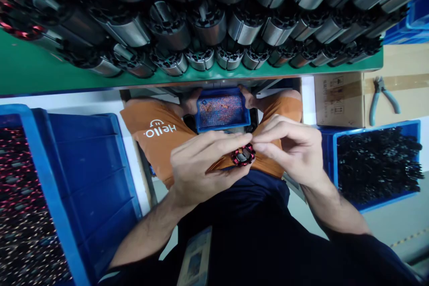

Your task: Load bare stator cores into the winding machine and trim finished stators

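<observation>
A small round stator (243,155) with red windings and a black core is held between both hands in the middle of the view. My left hand (201,165) is closed, pinching its left side with thumb and fingertips. My right hand (291,147) is closed too, fingertips pressed on its right edge. Just beyond the hands a small blue tray (246,120) holding copper-coloured scraps rests against orange cloth (157,125) printed "Hello.".
A green shelf (33,67) carries rows of metal cylinders (208,22). At the left are a blue bin (43,178) of red-wound parts and another blue bin (97,174). At the right a blue bin (375,165) holds black parts. Pliers (382,98) lie on a cardboard box (338,98).
</observation>
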{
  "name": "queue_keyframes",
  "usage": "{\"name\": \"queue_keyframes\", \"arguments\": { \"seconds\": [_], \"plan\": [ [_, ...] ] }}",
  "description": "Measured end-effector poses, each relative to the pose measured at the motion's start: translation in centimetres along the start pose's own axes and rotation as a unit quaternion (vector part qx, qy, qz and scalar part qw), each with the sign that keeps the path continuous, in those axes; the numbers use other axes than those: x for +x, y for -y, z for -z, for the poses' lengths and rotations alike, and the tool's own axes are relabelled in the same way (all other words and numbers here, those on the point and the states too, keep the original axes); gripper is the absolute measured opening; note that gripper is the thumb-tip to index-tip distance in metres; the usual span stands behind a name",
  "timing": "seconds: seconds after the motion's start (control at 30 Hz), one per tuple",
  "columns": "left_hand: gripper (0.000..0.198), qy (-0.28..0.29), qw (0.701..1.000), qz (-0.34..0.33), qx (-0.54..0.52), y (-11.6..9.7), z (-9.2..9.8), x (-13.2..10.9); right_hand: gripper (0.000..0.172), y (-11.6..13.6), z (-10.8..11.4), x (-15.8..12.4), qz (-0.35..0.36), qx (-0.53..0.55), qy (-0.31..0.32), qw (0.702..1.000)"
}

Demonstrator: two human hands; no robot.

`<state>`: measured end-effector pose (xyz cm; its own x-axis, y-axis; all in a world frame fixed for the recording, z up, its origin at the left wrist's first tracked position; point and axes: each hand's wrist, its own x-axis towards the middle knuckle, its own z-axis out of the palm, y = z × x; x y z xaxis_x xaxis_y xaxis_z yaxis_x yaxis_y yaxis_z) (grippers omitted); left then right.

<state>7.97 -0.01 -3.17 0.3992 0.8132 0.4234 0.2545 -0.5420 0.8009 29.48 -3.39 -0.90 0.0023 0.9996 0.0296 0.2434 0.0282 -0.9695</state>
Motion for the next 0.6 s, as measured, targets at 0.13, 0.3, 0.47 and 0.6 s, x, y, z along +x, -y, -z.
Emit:
{"name": "queue_keyframes", "arguments": {
  "seconds": [0.13, 0.3, 0.47, 0.6],
  "plan": [
    [0.037, -0.065, 0.997, 0.036, 0.019, 0.0, 0.3, 0.7, 0.01, 0.1, 0.6, -0.1, -0.038, 0.006, -0.154, 0.987],
    [0.033, -0.089, 0.993, 0.075, 0.035, 0.4, 0.8, 0.7, 0.029, 0.1, -0.8, -0.8, -0.006, -0.014, -0.078, 0.997],
    [0.032, -0.092, 0.993, 0.065, 0.028, 0.7, 0.7, 0.5, 0.017, -0.2, -2.6, -0.8, 0.032, -0.026, -0.045, 0.998],
    [0.039, -0.112, 0.993, 0.024, 0.037, 1.2, 0.6, 0.6, 0.011, -0.1, -1.9, 0.0, 0.07, -0.053, -0.03, 0.996]
  ]
}}
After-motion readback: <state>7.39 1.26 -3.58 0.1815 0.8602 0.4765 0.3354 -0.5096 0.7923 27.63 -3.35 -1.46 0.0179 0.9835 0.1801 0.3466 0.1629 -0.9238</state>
